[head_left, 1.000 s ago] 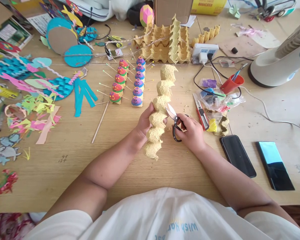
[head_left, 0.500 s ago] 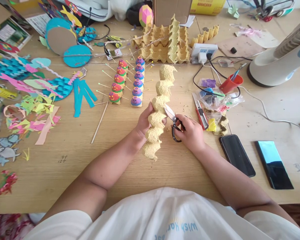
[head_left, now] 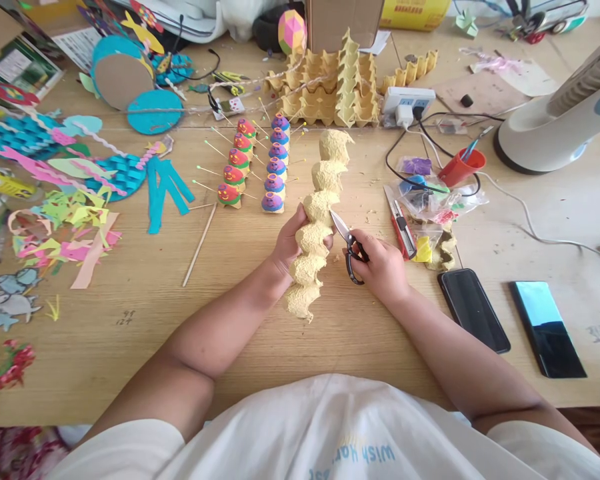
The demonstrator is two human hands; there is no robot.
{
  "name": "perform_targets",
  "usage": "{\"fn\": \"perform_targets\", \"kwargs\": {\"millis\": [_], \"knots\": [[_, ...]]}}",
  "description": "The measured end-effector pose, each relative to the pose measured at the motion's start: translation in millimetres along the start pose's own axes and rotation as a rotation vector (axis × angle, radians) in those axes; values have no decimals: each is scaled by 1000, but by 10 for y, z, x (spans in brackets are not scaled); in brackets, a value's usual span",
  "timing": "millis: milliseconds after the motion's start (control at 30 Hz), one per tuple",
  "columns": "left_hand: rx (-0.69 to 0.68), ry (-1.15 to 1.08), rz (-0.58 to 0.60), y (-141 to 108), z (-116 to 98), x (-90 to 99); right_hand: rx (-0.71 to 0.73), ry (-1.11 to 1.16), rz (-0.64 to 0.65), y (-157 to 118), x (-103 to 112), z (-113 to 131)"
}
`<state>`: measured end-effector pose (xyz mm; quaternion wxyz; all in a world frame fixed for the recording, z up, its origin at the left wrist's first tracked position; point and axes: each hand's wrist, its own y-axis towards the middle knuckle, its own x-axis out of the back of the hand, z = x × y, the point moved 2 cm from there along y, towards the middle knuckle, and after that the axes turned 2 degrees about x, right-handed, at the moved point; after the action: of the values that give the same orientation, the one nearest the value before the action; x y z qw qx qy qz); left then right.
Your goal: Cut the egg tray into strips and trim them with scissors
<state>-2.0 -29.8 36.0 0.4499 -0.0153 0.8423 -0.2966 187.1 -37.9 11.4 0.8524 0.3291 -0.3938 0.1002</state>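
My left hand (head_left: 289, 243) grips a pale yellow egg carton strip (head_left: 310, 272) near its middle, with the fingers partly hidden behind it. The strip is a row of several bumpy cups, running from near my chest away from me. My right hand (head_left: 384, 265) holds black-handled scissors (head_left: 354, 257) by the loops. Their blade tips touch or nearly touch the right edge of the strip at the third cup from the far end; the blades look nearly closed. Small paper crumbs lie on the table around the strip.
Painted caterpillars, one red-green (head_left: 234, 177) and one purple-blue (head_left: 276, 167), stand beyond my left hand. Egg trays (head_left: 310, 100) lie at the back. On the right are a utility knife (head_left: 403, 223), two phones (head_left: 474, 310), a red cup (head_left: 463, 167) and a fan base (head_left: 543, 137). Paper scraps (head_left: 65, 233) cover the left.
The scissor blades have closed somewhat and the handles have come together. The strip and my left hand are almost unmoved.
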Motion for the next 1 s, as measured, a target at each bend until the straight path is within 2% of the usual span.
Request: {"fn": "perform_targets", "kwargs": {"millis": [200, 400, 533, 667, 767, 933, 1000], "knots": [[13, -12, -30, -10, -26, -49, -38, 61, -16, -1, 6, 27], [-3, 4, -41, 23, -31, -1, -50, 118, -1, 41, 33, 55], [22, -16, -20, 16, -46, -15, -98, 156, -48, 52, 44, 22], [102, -139, -48, -42, -70, -106, 26, 111, -75, 53, 51, 29], [111, -218, -64, -50, -77, -136, 131, 57, -89, 46, 43, 36], [103, -191, -23, 52, -38, -36, 160, -25, -77, 32, 21, 7], [141, -183, -24, 86, -17, 8, 175, -32, -86, 28, 18, 0]]}}
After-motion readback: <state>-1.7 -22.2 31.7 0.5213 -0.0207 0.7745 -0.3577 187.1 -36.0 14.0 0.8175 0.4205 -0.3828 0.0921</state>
